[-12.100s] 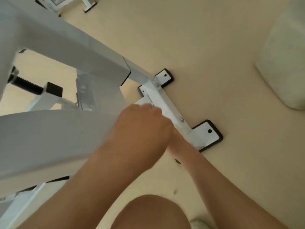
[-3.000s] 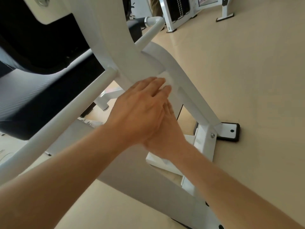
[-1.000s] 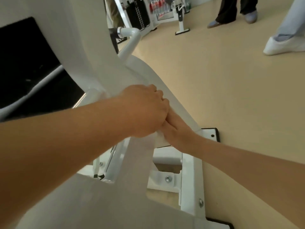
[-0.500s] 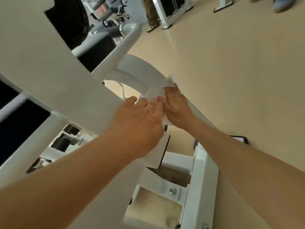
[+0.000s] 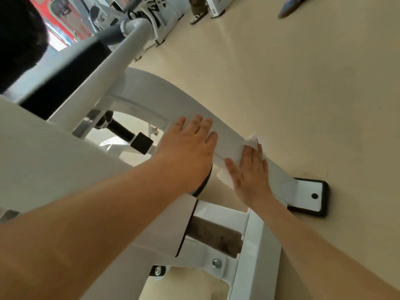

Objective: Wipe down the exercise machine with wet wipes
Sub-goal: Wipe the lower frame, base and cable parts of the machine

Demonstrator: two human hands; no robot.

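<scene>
On the curved white metal leg of the exercise machine (image 5: pixel 227 135), the right hand (image 5: pixel 251 172) presses a white wet wipe (image 5: pixel 236 156) flat, fingers spread. Just beside it, the left hand (image 5: pixel 188 148) rests open-palmed on the same leg, above the beige floor (image 5: pixel 303 83).

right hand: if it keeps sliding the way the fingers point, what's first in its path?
The right hand lies flat on the wet wipe, fingers pointing up the curved white frame arm. Straight on looks like bare frame only; the left hand sits to the side, though depth is unclear.
</scene>
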